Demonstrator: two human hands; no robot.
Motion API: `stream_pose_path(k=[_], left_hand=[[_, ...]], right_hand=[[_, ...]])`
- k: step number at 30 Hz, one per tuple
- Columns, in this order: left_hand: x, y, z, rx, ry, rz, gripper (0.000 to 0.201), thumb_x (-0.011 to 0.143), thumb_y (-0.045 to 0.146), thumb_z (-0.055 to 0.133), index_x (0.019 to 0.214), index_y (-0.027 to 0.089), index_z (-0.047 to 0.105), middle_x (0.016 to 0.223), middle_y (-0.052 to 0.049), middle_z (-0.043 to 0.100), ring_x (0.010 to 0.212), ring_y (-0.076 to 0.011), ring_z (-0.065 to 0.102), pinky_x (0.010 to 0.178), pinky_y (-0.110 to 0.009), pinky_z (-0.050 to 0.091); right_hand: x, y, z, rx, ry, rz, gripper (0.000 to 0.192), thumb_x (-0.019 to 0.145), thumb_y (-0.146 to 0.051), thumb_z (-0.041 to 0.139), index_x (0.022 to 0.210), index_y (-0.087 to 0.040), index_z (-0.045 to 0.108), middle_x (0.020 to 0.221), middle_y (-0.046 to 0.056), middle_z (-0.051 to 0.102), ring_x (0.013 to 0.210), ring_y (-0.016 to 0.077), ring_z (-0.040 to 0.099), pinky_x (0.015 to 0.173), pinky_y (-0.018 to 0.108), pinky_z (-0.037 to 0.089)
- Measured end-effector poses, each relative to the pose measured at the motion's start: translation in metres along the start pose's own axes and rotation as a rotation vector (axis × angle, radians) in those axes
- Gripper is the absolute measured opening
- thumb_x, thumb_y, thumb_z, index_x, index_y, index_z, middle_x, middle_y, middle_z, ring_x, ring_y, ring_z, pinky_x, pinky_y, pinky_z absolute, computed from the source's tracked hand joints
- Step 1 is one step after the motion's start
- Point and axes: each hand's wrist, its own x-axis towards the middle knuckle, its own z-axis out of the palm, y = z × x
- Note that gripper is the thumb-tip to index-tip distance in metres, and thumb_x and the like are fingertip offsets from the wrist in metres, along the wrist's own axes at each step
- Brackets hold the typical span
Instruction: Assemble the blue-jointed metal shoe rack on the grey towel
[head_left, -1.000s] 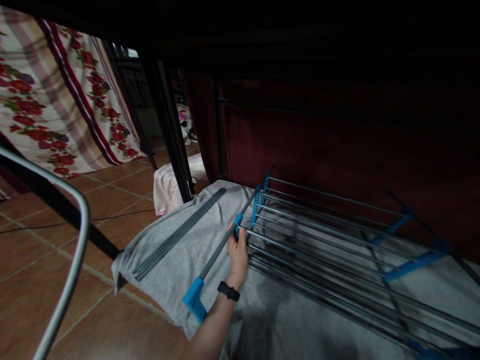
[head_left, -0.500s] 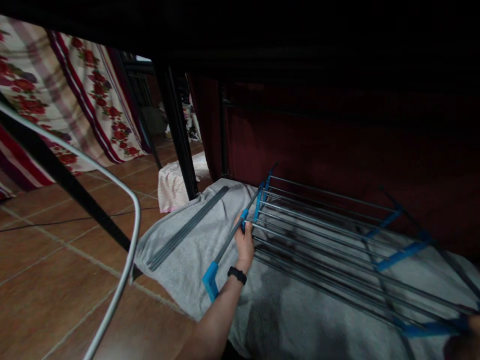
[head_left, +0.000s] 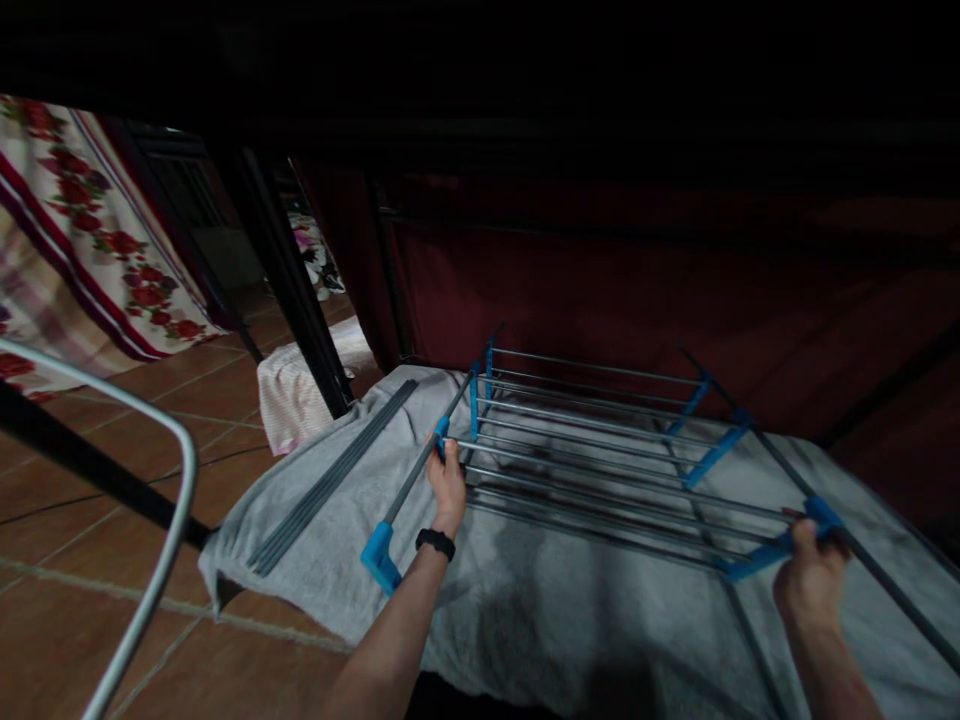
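A drying rack [head_left: 570, 452] of grey metal rods with blue plastic joints lies across a grey blanket. My left hand [head_left: 447, 482], with a black band on its wrist, is closed round the rack's left side near a blue joint. At the opposite end, my right hand [head_left: 814, 570] grips the blue bracket on the right side pole; some of its fingers are hidden behind the bracket. A blue corner piece [head_left: 381, 558] caps the near end of the left pole. Left of the rack, a bundle of loose grey tubes [head_left: 334, 478] rests on the blanket [head_left: 555, 620].
A bent white metal tube [head_left: 184, 470] rises at the left front. Black frame posts [head_left: 289, 280] and a dark overhead surface surround the blanket. A dark red curtain [head_left: 600, 300] hangs behind. Floral cloth [head_left: 112, 220] and a striped cloth [head_left: 296, 395] are beyond, over brown floor tiles.
The view has turned right, so the scene sits further left. My right hand, earlier at the frame's edge, now shows fully on the right bracket. My left hand keeps its grip.
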Motion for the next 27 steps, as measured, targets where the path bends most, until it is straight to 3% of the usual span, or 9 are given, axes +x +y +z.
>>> stream_pose_path(k=[5,11,15,27], left_hand=[[0.002,0.002,-0.001,0.033,-0.013,0.008,0.051,0.091,0.059,0.048,0.115,0.015,0.061,0.118,-0.013,0.066,0.117,-0.0267,0.058,0.107,-0.039,0.042],[0.003,0.009,-0.003,0.058,-0.026,0.031,0.053,0.091,0.060,0.048,0.117,0.014,0.060,0.119,-0.014,0.065,0.118,-0.0273,0.058,0.108,-0.039,0.042],[0.004,0.013,-0.005,0.106,-0.035,0.065,0.054,0.091,0.062,0.047,0.108,0.014,0.062,0.115,-0.014,0.065,0.113,-0.0282,0.058,0.106,-0.041,0.043],[0.004,0.018,-0.006,0.134,-0.071,0.056,0.053,0.093,0.061,0.044,0.113,0.015,0.057,0.119,-0.014,0.061,0.118,-0.0300,0.054,0.111,-0.044,0.039]], right_hand=[[-0.003,-0.006,0.003,0.074,-0.002,0.004,0.060,0.081,-0.064,0.053,0.122,-0.021,0.058,0.131,0.016,0.054,0.127,0.0347,0.048,0.111,0.042,0.032],[-0.006,-0.013,0.002,0.098,-0.047,-0.027,0.056,0.085,-0.061,0.049,0.120,-0.018,0.057,0.123,0.011,0.054,0.121,0.0312,0.049,0.111,0.045,0.032],[-0.010,-0.025,-0.001,0.068,-0.060,-0.042,0.054,0.086,-0.062,0.048,0.109,-0.015,0.061,0.118,0.010,0.054,0.117,0.0294,0.048,0.109,0.042,0.032],[-0.008,-0.024,-0.002,0.075,-0.077,-0.016,0.058,0.089,-0.065,0.047,0.114,-0.014,0.061,0.123,0.010,0.053,0.120,0.0270,0.047,0.110,0.038,0.030]])
